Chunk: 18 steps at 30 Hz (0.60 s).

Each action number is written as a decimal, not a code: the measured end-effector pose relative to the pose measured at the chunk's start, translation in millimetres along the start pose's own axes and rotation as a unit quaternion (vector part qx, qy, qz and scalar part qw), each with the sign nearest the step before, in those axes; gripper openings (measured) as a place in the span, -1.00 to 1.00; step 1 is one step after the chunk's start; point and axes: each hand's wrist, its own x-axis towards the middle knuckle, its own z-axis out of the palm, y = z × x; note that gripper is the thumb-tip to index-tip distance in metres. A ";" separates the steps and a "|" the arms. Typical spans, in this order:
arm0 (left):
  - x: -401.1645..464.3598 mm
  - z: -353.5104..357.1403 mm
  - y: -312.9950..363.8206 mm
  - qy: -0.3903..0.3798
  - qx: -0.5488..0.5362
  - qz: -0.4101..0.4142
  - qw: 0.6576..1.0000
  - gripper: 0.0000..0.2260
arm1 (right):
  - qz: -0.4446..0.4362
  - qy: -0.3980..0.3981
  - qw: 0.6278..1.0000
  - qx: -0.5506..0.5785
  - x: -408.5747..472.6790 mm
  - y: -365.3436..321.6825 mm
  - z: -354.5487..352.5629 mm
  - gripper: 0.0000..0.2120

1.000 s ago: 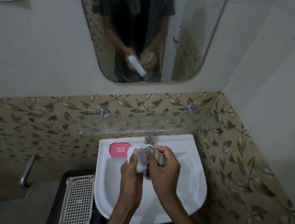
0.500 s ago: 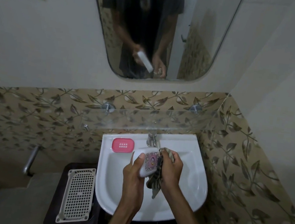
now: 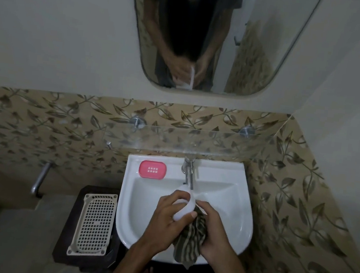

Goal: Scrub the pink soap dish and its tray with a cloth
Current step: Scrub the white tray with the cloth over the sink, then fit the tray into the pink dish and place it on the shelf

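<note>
A pink soap dish insert (image 3: 152, 169) with small drain holes lies on the sink's back left ledge. Over the basin, my left hand (image 3: 166, 219) grips a white oval tray (image 3: 185, 206), its plain side toward me, just below the tap. My right hand (image 3: 213, 232) holds a striped brown cloth (image 3: 189, 240) bunched against the tray's lower right edge. The cloth's tail hangs down over the sink's front rim. Part of the tray is hidden by my fingers.
The white sink (image 3: 241, 222) has a chrome tap (image 3: 189, 173) at the back centre. A glass shelf (image 3: 185, 141) juts out above it, under a mirror (image 3: 208, 38). A cream perforated basket (image 3: 95, 223) lies on a dark stand left of the sink. A metal handle (image 3: 41, 176) sticks out of the left wall.
Both hands have dropped lower into the basin. The tray has turned so its patterned side faces away and the plain white side shows. The cloth now sits lower, bunched in my right hand.
</note>
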 end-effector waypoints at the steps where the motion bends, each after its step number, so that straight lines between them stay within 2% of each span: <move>1: -2.4 0.2 -4.4 -0.013 -0.010 -0.016 1.000 -0.77 | -0.007 -0.005 1.000 -0.010 -1.9 -0.3 -6.6 -0.58; 5: -16.9 3.8 -17.9 -0.008 -0.064 -0.073 0.995 -0.76 | -0.040 0.014 0.999 -0.024 0.7 -7.6 -32.5 -0.70; 8: -22.7 7.0 -23.9 0.014 -0.098 -0.104 0.990 -0.77 | -0.049 0.088 0.993 -0.065 10.3 -20.2 -53.5 -0.72; 11: -22.9 8.8 -27.4 0.032 -0.127 -0.133 0.982 -0.81 | -0.130 0.200 0.956 -0.172 21.0 -29.0 -70.9 -0.76; 13: -21.1 9.1 -28.5 0.044 -0.147 -0.153 0.976 -0.82 | -0.208 0.207 0.923 -0.250 21.7 -32.1 -75.5 -0.74; 15: -18.9 10.9 -29.9 0.052 -0.159 -0.165 0.972 -0.80 | -0.256 0.197 0.904 -0.281 21.8 -37.5 -76.4 -0.74; 18: -17.4 15.4 -30.2 0.055 -0.164 -0.173 0.970 -0.79 | -0.261 0.225 0.897 -0.276 31.9 -48.3 -81.0 -0.77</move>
